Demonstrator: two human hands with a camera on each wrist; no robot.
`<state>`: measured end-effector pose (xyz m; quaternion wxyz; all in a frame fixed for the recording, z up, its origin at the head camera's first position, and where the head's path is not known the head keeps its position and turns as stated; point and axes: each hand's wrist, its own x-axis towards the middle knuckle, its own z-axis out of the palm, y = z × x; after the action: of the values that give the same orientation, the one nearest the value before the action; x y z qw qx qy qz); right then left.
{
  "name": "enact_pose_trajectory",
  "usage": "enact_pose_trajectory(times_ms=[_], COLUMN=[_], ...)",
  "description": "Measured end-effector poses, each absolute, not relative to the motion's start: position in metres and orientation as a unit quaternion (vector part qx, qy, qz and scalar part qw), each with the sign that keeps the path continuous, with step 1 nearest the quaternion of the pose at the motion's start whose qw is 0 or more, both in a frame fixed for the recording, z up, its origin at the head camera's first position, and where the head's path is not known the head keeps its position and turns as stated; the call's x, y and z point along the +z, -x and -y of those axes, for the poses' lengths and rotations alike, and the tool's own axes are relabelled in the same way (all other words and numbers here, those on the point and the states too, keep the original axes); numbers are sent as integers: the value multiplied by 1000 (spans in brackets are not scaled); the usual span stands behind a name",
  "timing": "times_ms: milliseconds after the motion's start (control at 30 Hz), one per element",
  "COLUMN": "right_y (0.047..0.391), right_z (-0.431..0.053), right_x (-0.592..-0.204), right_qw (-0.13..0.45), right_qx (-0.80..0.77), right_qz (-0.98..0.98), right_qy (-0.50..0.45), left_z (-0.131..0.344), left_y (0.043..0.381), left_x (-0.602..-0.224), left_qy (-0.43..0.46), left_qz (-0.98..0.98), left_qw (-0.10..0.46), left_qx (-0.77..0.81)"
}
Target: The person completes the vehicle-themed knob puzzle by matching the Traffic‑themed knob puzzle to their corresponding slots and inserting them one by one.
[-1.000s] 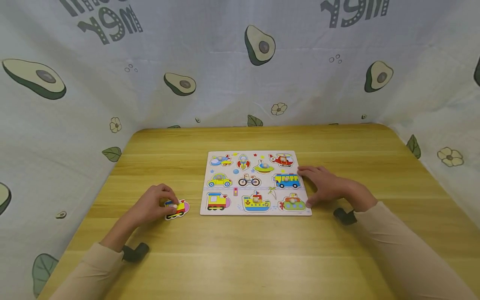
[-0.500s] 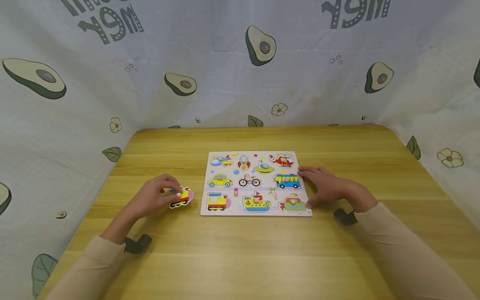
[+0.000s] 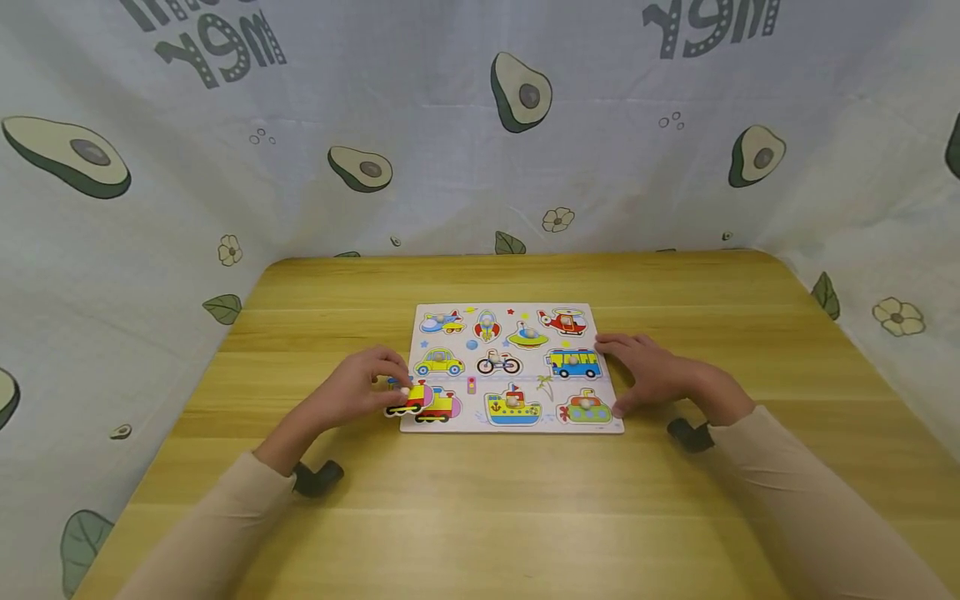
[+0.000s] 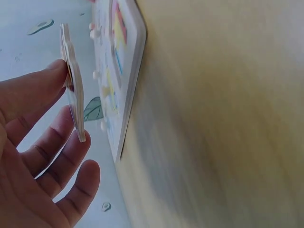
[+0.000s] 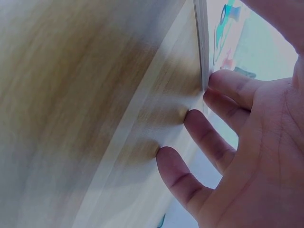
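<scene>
My left hand [image 3: 351,387] pinches a train puzzle piece [image 3: 412,403] by its small knob. The piece is above the lower left corner of the wooden knob puzzle board [image 3: 471,417], partly overlapping the printed train there. In the left wrist view the train piece [image 4: 75,88] is seen edge-on, apart from the board [image 4: 135,61], with thumb and fingertips at its knob side. At the board's right edge rests my right hand [image 3: 656,372], thumb and fingers spread along it. In the right wrist view, fingertips [image 5: 221,81] touch the board's edge and others meet the tabletop.
Other knobbed pieces sit in the board, among them a bus [image 3: 573,363], a boat [image 3: 513,407] and a bicycle [image 3: 498,361]. The wooden table [image 3: 510,517] ends at a patterned cloth [image 3: 450,167] behind and at both sides.
My left hand has lifted the train piece from the table left of the board and carried it right, over the board's lower left corner. My right hand has stayed in place.
</scene>
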<state>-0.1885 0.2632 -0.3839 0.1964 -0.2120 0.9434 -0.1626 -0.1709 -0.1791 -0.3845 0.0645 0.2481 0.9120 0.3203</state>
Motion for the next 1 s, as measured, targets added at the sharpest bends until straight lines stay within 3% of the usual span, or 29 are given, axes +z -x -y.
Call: enact_pose_trajectory(times_ms=[500, 1000], right_y=[190, 191], right_z=[-264, -266], right_x=[-386, -388], right_qw=[193, 191], right_qx=[-163, -166], right_qz=[-944, -943], right_qy=[213, 218], left_z=[146, 140], left_y=[174, 173], left_x=[-399, -399], left_qy=[-311, -278], left_qz=[-910, -931], left_qw=[94, 95], left_qx=[257, 217])
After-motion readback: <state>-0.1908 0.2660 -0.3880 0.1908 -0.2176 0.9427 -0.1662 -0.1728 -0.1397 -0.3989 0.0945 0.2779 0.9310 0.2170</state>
